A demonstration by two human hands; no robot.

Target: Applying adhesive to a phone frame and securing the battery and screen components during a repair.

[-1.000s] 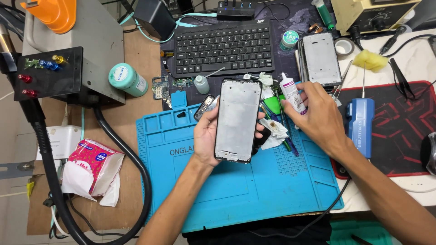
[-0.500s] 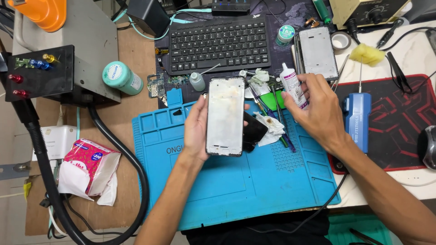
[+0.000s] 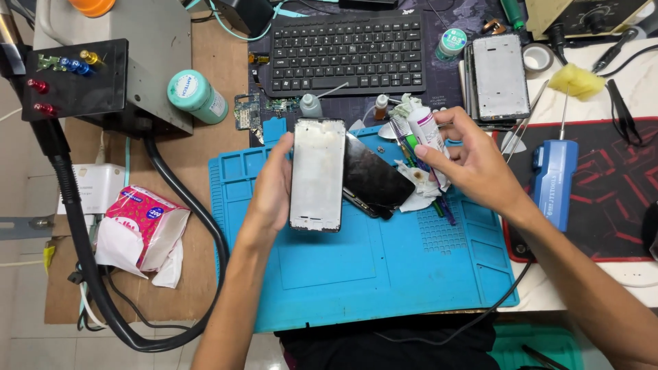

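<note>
Over blue mat (image 3: 384, 274) | left hand (image 3: 271, 188) fingers curled on one flat white frame (image 3: 317, 175), upright | right hand (image 3: 473, 161) pinching one small white tube (image 3: 425, 130) | one glossy black screen (image 3: 375, 179) on mat beside frame

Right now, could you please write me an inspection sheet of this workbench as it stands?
Surface: blue work mat on a wooden bench.
Job's things: pale phone frame held upright; small white tube; dark screen panel lying on the mat.
Clutter: tissue pack, green jar, blue tool, second phone frame.
Hands: left hand grips the frame; right hand holds the tube.
Cables: thick black hose loops along the bench.
Surroundings: keyboard, black control box.
</note>
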